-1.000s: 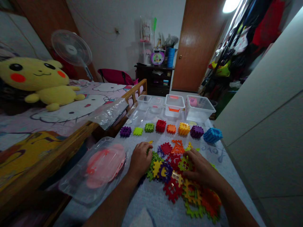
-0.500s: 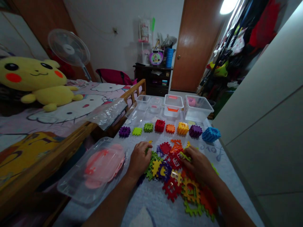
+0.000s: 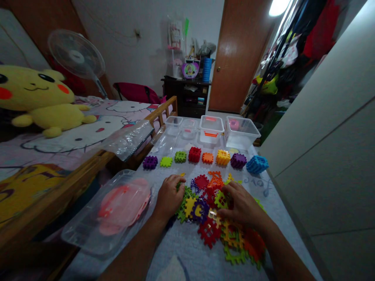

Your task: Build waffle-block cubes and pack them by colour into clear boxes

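The left hand [image 3: 169, 197] curls at the heap's edge, any grip hidden, and the right hand [image 3: 241, 205] spreads over a loose heap of multicoloured interlocking plastic tiles [image 3: 209, 230] on pale grey cloth [image 3: 175, 246], where a hard press could scatter them.

grey tablecloth [image 3: 187, 261] shows at lower centre, below the left hand [image 3: 170, 197] and beside the heap of plastic interlocking puzzle pieces [image 3: 205, 222], leaving a way through for a hand there. a narrow band of cloth runs at centre, between the heap and the row of puzzle cubes [image 3: 205, 158]. a clear plastic tray [image 3: 79, 230] stands in the way at lower left, a wooden bed rail [image 3: 84, 164] bounds the left side, a pale wardrobe panel [image 3: 319, 168] walls the right, and clear storage boxes [image 3: 241, 132] close the far end.
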### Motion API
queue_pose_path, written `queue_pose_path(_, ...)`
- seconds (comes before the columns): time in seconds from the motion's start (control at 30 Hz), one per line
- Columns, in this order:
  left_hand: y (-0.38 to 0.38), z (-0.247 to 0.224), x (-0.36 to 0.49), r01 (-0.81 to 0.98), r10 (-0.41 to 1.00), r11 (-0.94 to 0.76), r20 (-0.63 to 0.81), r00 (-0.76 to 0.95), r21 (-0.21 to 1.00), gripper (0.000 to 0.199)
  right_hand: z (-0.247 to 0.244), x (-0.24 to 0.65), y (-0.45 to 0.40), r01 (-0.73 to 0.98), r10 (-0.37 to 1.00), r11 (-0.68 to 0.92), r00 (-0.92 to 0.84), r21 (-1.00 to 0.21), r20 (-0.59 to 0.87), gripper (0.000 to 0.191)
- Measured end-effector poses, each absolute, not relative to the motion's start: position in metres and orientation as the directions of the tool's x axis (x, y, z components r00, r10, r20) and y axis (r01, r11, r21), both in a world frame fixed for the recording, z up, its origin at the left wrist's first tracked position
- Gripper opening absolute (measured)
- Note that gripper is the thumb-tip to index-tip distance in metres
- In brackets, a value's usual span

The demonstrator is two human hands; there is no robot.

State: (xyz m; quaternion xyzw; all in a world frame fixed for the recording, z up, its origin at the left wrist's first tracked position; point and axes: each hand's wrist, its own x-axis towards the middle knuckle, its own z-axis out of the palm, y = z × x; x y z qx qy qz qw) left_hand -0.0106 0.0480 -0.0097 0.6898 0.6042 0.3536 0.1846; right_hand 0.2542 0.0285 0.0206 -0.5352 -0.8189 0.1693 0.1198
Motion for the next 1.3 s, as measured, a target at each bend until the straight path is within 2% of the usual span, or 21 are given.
queue_pose_path(0.1, 0.048, -0.009, -0.010, 0.704, 0.964, -0.203, 0.266, 0.022, 0.680, 0.018, 0.019, 0.246, 0.026, 0.853, 0.917, 0.384, -0.396, -0.354, 0.041, 0.033)
queue_pose_path(0.2, 0.048, -0.009, -0.011, 0.702, 0.964, -0.204, 0.267, 0.021, 0.682, 0.018, 0.020, 0.252, 0.028, 0.831, 0.922, 0.379, -0.379, -0.406, 0.085, 0.031)
queue_pose_path(0.33, 0.048, -0.008, -0.011, 0.698, 0.962, -0.211, 0.272, 0.023, 0.684, 0.018, 0.020, 0.282, 0.039, 0.852, 0.955, 0.274, -0.184, -0.447, 0.235, 0.037)
queue_pose_path(0.43, 0.048, -0.009, -0.011, 0.699, 0.963, -0.210, 0.269, 0.027, 0.683, 0.018, 0.014, 0.300, 0.047, 0.882, 0.962, 0.189, -0.077, -0.433, 0.262, 0.040)
queue_pose_path(0.73, 0.048, -0.010, -0.011, 0.722, 0.961, -0.216, 0.274, 0.039, 0.657, 0.016, -0.004, 0.278, 0.045, 0.924, 0.968, 0.237, -0.198, -0.300, 0.155, 0.040)
queue_pose_path(1.07, 0.048, -0.012, -0.010, 0.741, 0.953, -0.235, 0.300, 0.047, 0.629, 0.016, -0.007, 0.272, 0.050, 0.957, 0.977, 0.195, -0.169, -0.216, 0.134, 0.042)
queue_pose_path(1.2, 0.047, -0.012, -0.010, 0.741, 0.954, -0.235, 0.295, 0.052, 0.629, 0.016, -0.008, 0.272, 0.051, 0.954, 0.969, 0.203, -0.162, -0.221, 0.187, 0.042)
queue_pose_path(1.3, 0.047, -0.012, -0.010, 0.739, 0.953, -0.236, 0.298, 0.051, 0.630, 0.016, -0.005, 0.270, 0.051, 0.931, 0.960, 0.222, -0.156, -0.291, 0.234, 0.042)
